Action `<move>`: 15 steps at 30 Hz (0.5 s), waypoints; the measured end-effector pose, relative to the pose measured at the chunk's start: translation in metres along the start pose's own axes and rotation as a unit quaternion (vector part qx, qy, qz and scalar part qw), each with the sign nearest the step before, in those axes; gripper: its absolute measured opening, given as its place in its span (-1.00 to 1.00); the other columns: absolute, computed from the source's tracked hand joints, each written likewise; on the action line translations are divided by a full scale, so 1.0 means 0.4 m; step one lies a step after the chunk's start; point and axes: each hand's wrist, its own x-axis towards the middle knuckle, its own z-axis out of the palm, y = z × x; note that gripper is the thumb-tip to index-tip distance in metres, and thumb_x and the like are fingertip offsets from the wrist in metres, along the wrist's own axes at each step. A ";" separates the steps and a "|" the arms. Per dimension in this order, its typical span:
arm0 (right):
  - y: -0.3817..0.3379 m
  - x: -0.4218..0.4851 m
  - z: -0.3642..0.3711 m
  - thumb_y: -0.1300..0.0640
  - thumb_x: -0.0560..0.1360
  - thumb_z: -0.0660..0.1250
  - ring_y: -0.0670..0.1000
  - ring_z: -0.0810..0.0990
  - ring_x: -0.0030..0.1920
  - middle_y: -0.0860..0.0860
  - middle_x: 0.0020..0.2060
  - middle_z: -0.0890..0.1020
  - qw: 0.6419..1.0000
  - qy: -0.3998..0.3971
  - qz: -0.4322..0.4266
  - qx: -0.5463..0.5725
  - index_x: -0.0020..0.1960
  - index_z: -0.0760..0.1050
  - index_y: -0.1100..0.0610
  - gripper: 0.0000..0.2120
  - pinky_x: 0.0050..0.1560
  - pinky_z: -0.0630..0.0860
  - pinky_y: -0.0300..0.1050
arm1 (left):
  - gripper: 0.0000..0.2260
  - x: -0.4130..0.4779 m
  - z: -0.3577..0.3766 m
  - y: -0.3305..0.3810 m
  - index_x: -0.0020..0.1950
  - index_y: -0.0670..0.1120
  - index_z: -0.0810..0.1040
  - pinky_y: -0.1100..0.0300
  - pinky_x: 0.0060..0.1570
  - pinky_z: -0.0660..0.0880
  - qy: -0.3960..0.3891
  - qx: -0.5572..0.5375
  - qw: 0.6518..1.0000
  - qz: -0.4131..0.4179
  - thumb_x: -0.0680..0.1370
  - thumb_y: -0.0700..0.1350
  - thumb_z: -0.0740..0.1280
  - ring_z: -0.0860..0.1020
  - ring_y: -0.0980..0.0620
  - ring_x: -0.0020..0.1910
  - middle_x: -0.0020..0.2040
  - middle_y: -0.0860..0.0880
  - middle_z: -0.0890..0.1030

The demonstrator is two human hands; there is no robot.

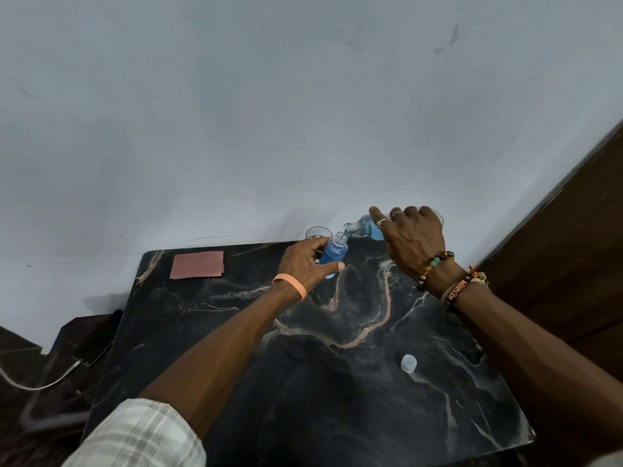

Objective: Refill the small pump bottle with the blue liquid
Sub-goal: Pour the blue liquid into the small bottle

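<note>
My left hand grips a small clear bottle that stands uncapped near the far edge of the black marble table; it holds blue liquid nearly to its neck. My right hand holds a larger clear bottle with blue liquid in it, tipped on its side. Its open mouth sits just above the small bottle's mouth. A pale translucent cap lies alone on the table at the near right.
A clear glass stands behind the small bottle at the table's far edge. A reddish cloth lies at the far left corner. A phone with a white cable rests on a lower surface to the left. Wall behind, dark wood panel right.
</note>
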 end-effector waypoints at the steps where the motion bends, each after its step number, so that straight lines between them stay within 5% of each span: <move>1: 0.000 0.000 0.000 0.15 0.55 0.24 0.16 0.60 -0.03 0.11 0.01 0.65 1.000 0.000 0.001 -0.002 0.51 0.26 0.11 -0.46 -0.06 0.45 -0.02 | -0.51 0.000 0.000 0.000 0.25 -0.05 0.57 0.31 0.00 0.51 0.001 0.001 1.000 0.000 0.37 0.07 0.55 0.62 0.06 0.02 0.16 -0.04 0.65; 15: -0.003 0.006 0.009 0.15 0.49 0.32 0.16 0.61 -0.08 0.11 -0.04 0.66 1.000 -0.005 0.002 -0.001 0.48 0.31 0.11 -0.43 -0.11 0.46 -0.03 | -0.49 0.003 -0.001 -0.004 0.26 -0.06 0.56 0.20 0.05 0.55 0.003 0.004 1.000 -0.009 0.37 0.05 0.55 0.63 0.00 0.06 0.18 -0.05 0.64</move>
